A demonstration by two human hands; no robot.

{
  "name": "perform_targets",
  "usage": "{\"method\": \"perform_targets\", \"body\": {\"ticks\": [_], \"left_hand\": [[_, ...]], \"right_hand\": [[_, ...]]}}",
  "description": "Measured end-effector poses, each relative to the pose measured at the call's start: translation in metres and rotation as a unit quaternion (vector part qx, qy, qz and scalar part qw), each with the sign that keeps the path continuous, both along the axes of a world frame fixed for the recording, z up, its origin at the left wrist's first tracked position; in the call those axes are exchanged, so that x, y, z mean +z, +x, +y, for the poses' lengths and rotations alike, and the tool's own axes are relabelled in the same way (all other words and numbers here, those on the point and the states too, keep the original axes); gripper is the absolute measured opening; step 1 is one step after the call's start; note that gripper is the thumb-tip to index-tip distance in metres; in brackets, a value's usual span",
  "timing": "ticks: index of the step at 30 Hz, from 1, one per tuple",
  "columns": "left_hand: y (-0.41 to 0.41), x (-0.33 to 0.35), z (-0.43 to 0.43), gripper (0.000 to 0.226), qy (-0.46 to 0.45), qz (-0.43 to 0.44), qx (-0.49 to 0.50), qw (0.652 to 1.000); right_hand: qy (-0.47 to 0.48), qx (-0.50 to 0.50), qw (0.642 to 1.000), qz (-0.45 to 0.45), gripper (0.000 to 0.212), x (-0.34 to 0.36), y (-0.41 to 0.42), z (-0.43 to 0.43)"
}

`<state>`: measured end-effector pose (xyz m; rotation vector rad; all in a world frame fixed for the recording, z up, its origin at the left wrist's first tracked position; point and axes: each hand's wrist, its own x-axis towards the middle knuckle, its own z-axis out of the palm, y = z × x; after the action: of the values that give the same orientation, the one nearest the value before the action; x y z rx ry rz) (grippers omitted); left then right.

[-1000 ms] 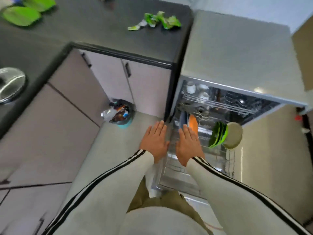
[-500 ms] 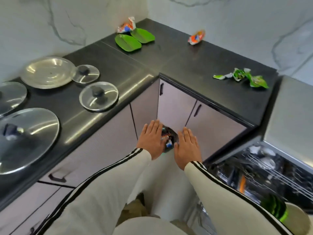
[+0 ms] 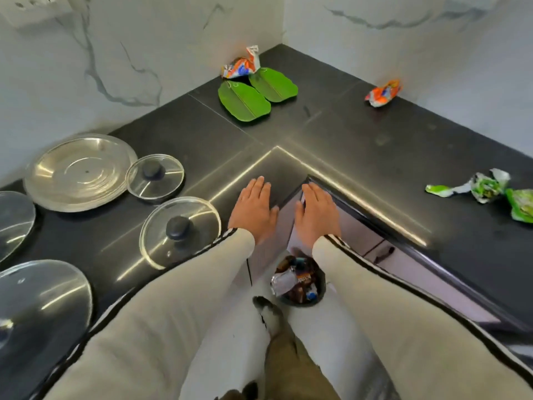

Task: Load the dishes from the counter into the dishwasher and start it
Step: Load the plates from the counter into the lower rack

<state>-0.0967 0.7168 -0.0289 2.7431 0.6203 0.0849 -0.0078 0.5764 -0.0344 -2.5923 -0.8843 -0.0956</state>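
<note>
My left hand and my right hand are both held out flat, palms down, over the inner corner of the black L-shaped counter, holding nothing. Left of my hands lie a steel plate, a small glass lid and a larger glass lid with dark knobs. Two more lids sit at the left edge, one at mid height and one lower down. Two green leaf-shaped plates lie near the back wall. The dishwasher is out of view.
Crumpled wrappers lie on the counter: an orange one behind the leaf plates, another at the right wall, green ones at the right edge. A small bin full of rubbish stands on the floor below the corner cabinets.
My view has swung left and up, from the open dishwasher to the counter corner. Both hands stayed flat and empty, and now hover over the counter's inner corner.
</note>
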Motion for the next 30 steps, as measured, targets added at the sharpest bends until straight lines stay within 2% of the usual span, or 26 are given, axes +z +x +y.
{"method": "perform_targets", "body": {"ticks": [4,6,9,12,16,22,27,30], "left_hand": [[0.090,0.000,0.075,0.066,-0.068,-0.055,0.100,0.991],[0.131,-0.002,0.108,0.065,-0.113,-0.084,0.162,0.977],[0.184,-0.006,0.152,0.062,-0.189,-0.112,0.255,0.942],[0.231,-0.016,0.194,0.051,-0.213,-0.128,0.337,0.908],[0.276,-0.029,0.239,0.044,-0.211,-0.125,0.448,0.860],[0.298,-0.042,0.277,0.032,-0.228,-0.101,0.515,0.820],[0.293,-0.041,0.282,0.026,-0.244,-0.117,0.507,0.819],[0.286,-0.038,0.276,0.023,-0.290,-0.154,0.511,0.794]], "right_hand": [[0.032,0.018,0.998,-0.051,0.046,0.004,0.109,0.080],[0.035,0.029,0.998,-0.042,0.046,0.002,0.162,0.119],[0.021,0.045,0.999,-0.008,0.046,-0.009,0.234,0.173],[0.025,0.051,0.997,0.047,0.049,-0.015,0.307,0.231],[0.044,-0.036,0.992,0.115,0.050,-0.012,0.385,0.299],[0.032,-0.142,0.970,0.197,0.050,-0.013,0.439,0.342],[0.016,-0.137,0.970,0.200,0.028,-0.016,0.442,0.328],[0.024,-0.112,0.958,0.262,0.013,-0.014,0.434,0.309]]}}
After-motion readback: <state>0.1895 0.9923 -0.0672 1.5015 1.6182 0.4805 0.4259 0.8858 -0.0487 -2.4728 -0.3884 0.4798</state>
